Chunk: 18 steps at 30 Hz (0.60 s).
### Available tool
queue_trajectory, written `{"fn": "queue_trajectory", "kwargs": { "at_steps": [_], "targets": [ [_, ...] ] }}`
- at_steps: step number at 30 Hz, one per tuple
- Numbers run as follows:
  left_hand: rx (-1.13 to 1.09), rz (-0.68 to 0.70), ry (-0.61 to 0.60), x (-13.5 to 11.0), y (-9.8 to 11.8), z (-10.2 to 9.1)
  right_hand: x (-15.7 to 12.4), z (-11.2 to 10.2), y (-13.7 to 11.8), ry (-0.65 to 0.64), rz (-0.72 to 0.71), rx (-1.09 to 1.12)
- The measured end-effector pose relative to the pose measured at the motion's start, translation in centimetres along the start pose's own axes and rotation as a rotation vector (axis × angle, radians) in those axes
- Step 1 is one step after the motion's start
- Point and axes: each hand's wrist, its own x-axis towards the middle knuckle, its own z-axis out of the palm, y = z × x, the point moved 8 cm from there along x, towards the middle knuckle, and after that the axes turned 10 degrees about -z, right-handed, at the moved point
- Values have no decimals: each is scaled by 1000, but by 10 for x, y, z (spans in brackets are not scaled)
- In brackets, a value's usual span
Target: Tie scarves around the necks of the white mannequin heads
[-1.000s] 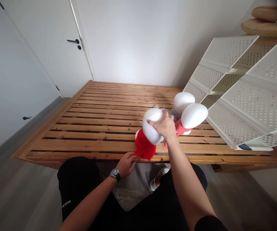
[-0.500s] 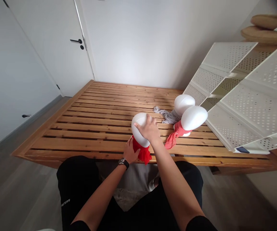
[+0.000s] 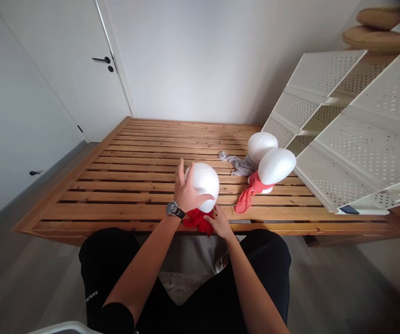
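A white, smooth, egg-shaped mannequin head (image 3: 206, 180) stands near the front edge of the slatted wooden surface, with a red scarf (image 3: 200, 221) around its base. My left hand (image 3: 187, 189), wearing a watch, grips the head's left side, thumb across the front and fingers spread upward. Low at the right, my right hand (image 3: 219, 222) has thumb and fingers closed on the red scarf; part of that grip is hidden. Two similar heads stand close together to the right: one (image 3: 276, 166) with a coral scarf (image 3: 250, 192), the other (image 3: 262, 146) with a grey scarf (image 3: 239, 163).
The slatted wooden surface (image 3: 116, 185) has a raised frame along its left edge. White perforated panels (image 3: 356, 153) stand at the right, close to the two heads. Behind is a wall (image 3: 193, 60); a door with a black handle (image 3: 102, 60) is at the back left.
My right hand has come off the top of the mannequin head and moved down to the red scarf. My left hand has risen from the scarf onto the head's left side.
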Motion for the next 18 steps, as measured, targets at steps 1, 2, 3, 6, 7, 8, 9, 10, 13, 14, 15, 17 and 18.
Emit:
{"fn": "queue_trajectory", "kwargs": {
  "at_steps": [1, 2, 3, 6, 7, 8, 9, 10, 13, 14, 15, 17, 18],
  "targets": [
    [53, 3, -33, 10, 9, 3, -1, 6, -2, -6, 6, -6],
    [99, -1, -66, 16, 16, 7, -2, 10, -2, -2, 26, -33],
    [139, -5, -101, 20, 19, 13, -3, 12, -3, 9, 51, -68],
    [204, -11, -209, 18, 19, 34, -9, 18, -5, 49, 122, -161],
    [210, -10, -230, 15, 18, 39, -11, 20, -6, 58, 138, -183],
    [212, -11, -235, 14, 16, 42, -12, 22, -8, 64, 149, -205],
    [213, -16, -228, 13, 14, 43, -14, 24, -10, 69, 157, -230],
    [214, -21, -213, 13, 13, 43, -15, 26, -12, 73, 166, -260],
    [228, -24, -181, 16, 12, 42, -19, 34, -19, 47, 184, -362],
    [231, -23, -177, 16, 13, 42, -21, 38, -23, 25, 181, -392],
    [233, -22, -173, 17, 14, 42, -23, 43, -28, 1, 168, -418],
    [231, -22, -161, 17, 15, 43, -29, 56, -43, -40, 108, -458],
    [229, -24, -155, 16, 16, 43, -33, 64, -53, -59, 72, -467]
  ]
}}
